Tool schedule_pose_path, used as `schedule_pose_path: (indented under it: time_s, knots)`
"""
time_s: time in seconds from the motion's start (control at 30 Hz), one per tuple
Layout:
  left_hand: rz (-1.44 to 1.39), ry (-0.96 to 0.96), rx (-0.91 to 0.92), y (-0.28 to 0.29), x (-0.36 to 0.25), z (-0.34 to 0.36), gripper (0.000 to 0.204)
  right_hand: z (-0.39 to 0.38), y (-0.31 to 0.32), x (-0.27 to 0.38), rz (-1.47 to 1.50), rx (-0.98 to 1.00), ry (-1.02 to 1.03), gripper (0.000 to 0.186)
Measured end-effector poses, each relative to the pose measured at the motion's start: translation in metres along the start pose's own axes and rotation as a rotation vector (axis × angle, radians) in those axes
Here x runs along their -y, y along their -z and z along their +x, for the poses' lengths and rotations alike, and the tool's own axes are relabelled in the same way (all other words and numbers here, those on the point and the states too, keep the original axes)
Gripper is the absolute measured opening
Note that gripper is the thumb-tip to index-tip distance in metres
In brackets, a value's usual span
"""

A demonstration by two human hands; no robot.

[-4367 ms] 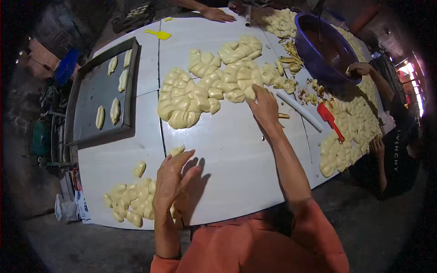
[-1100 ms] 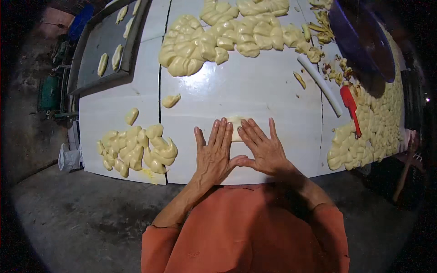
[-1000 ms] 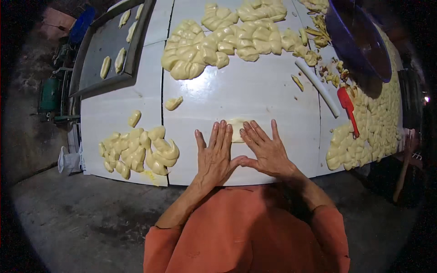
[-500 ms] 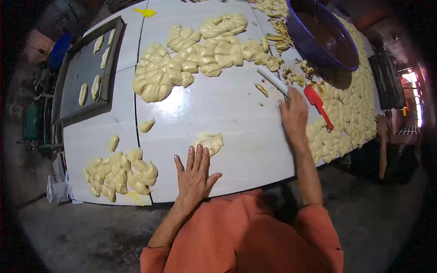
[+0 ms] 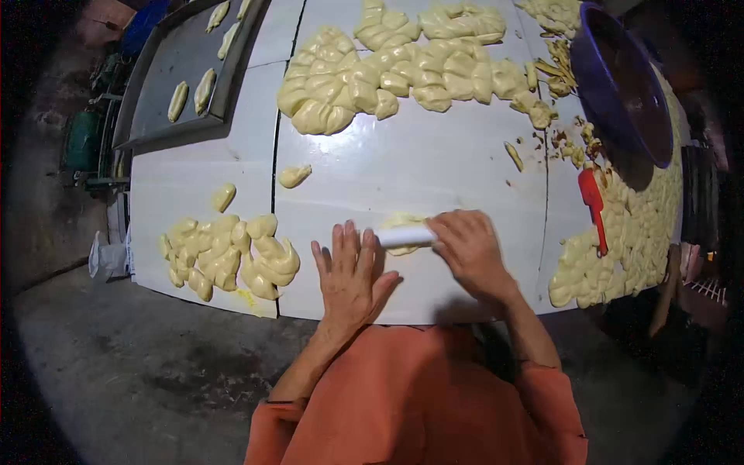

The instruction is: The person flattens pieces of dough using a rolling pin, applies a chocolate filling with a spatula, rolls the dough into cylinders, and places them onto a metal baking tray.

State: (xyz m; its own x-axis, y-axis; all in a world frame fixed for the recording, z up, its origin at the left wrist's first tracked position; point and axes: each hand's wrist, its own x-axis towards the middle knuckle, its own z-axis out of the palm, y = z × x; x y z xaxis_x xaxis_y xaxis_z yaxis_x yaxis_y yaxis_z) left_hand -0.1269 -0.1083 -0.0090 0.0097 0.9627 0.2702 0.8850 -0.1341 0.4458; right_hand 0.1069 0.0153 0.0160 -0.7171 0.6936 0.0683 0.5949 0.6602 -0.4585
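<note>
The right hand (image 5: 474,252), grip closed round the pin (image 5: 407,236), hides one end; dough (image 5: 401,222) beneath shows only partly on the glossy table (image 5: 418,174). The left hand (image 5: 347,275) lies flat, fingers spread, beside the pin. The tray (image 5: 174,70) is cut off, the floor (image 5: 170,372) dim.
</note>
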Motion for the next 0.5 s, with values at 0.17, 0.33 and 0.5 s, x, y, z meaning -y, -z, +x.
schedule_pose_path:
  time_s: [0.17,0.33,0.5]
  knots:
    - [0.173,0.2,0.198,-0.013,0.008,0.042,0.073,0.028,-0.026,0.0,-0.254,0.01,-0.189,0.057]
    - [0.238,0.192,0.083,-0.025,0.034,0.117,0.063,0.094,-0.031,-0.025,-0.401,-0.116,-0.306,0.058]
    - [0.288,0.174,0.009,-0.033,0.064,0.171,0.066,0.148,-0.005,-0.053,-0.114,-0.273,-0.086,0.067]
